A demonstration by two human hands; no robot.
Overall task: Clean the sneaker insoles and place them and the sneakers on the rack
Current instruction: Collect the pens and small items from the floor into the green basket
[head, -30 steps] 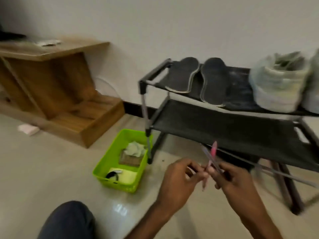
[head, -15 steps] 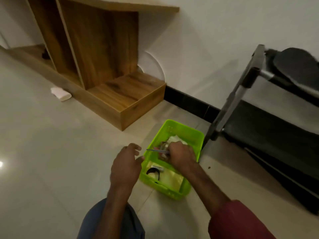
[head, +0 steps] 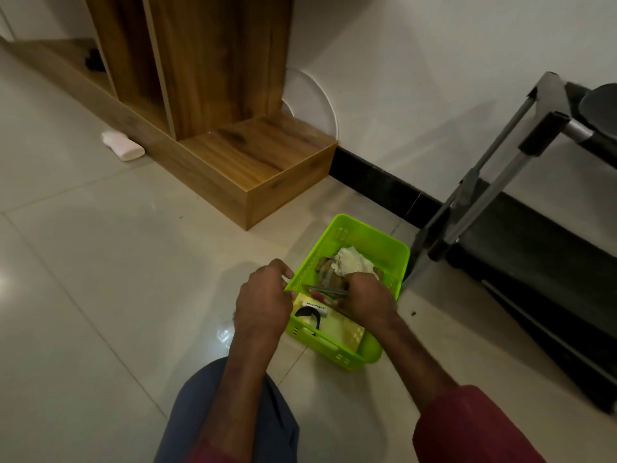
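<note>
- Rack [head: 545, 132]: grey metal poles, black fabric shelves, standing upright on the floor, just right of the right grip [head: 364, 297].
- Insole [head: 600, 102]: dark, lying on the rack's top shelf, well beyond that grip.

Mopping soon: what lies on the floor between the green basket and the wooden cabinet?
Nothing: bare tile floor separates green basket and wooden cabinet, seen in head view.

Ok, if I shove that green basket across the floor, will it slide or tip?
Likely slides easily: the green basket looks thin, perforated plastic on glossy floor tiles. It sits low and wide, so tipping seems unlikely.
</note>
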